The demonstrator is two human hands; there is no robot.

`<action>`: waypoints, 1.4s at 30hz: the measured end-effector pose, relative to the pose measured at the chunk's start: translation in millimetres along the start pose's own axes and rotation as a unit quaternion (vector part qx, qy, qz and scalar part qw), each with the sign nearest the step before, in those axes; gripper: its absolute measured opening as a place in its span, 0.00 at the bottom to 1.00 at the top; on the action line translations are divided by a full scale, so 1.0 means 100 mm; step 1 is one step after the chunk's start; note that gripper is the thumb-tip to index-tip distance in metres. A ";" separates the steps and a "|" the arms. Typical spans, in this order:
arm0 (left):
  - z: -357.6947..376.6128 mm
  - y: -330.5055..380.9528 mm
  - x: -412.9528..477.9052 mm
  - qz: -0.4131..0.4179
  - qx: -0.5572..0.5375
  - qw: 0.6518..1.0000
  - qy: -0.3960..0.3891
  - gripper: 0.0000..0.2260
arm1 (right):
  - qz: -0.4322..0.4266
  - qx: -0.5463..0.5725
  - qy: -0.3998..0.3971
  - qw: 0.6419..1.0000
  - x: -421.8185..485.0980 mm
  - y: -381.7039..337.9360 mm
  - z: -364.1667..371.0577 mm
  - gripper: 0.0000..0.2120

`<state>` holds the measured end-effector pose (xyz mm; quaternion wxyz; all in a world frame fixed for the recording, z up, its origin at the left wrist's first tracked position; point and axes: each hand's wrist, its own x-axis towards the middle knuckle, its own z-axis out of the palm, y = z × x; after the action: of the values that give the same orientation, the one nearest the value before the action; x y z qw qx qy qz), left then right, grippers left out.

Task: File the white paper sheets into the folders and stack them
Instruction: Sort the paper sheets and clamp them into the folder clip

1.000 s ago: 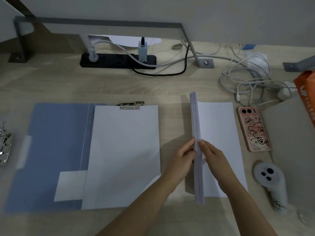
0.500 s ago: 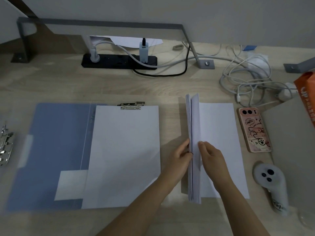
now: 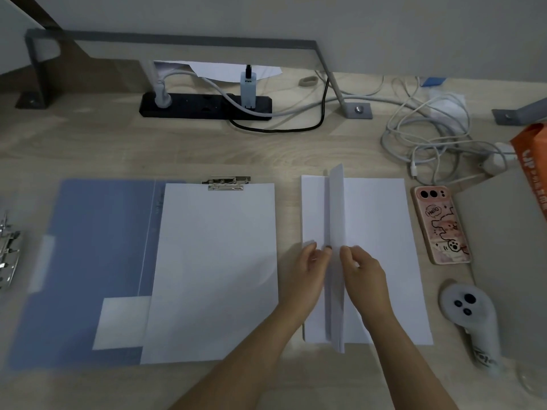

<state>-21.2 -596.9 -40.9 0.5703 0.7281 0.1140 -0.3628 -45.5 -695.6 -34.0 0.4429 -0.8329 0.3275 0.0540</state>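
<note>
An open blue folder (image 3: 97, 261) lies on the left of the desk, with a white sheet (image 3: 216, 270) on its right half under a metal clip (image 3: 226, 183). To the right lies a stack of white paper sheets (image 3: 381, 232). A thin bundle of its sheets (image 3: 336, 208) stands on edge in the middle, and some sheets (image 3: 312, 211) lie folded over to the left. My left hand (image 3: 310, 270) presses the bundle from the left, its fingers on the left sheets. From the right, my right hand (image 3: 365, 276) pinches the same bundle.
A phone in a pink case (image 3: 439, 229) and a white controller (image 3: 470, 318) lie right of the stack, beside a grey board (image 3: 509, 247) and an orange box (image 3: 532, 161). Tangled cables (image 3: 429, 137) and a power strip (image 3: 204, 106) sit behind. Metal binder rings (image 3: 7, 255) are at the left edge.
The upright stack has split open. Some sheets have dropped flat to the left, and only a thin bundle still stands between my hands.
</note>
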 end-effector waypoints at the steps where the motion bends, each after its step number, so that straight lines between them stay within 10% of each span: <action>1: 0.02 -0.05 0.04 -0.004 -0.013 1.000 0.002 0.31 | -0.002 -0.005 -0.002 1.000 0.00 0.00 0.01 0.18; 4: 0.06 -0.02 -0.01 0.064 0.075 0.995 0.034 0.25 | -0.020 -0.025 -0.014 0.999 -0.01 -0.01 0.02 0.17; 8: 0.10 -0.10 -0.06 0.114 0.209 0.969 0.066 0.43 | -0.043 -0.057 -0.006 0.997 -0.01 -0.01 0.06 0.14; 23: 0.13 -0.27 -0.09 0.166 0.229 0.957 0.057 0.49 | -0.039 -0.065 0.003 0.997 -0.02 -0.01 0.14 0.13; 33: 0.14 -0.20 0.10 0.103 0.038 0.984 0.140 0.07 | -0.028 -0.084 -0.011 0.996 -0.03 -0.07 0.11 0.16; 42: 0.08 -0.09 0.16 0.042 0.102 0.991 0.070 0.13 | 0.034 -0.079 -0.032 0.996 -0.02 -0.07 -0.05 0.18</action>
<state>-18.0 -605.2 -58.9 0.4988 0.8101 0.0852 -0.2962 -43.7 -695.8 -25.2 0.3837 -0.8515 0.3362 0.1209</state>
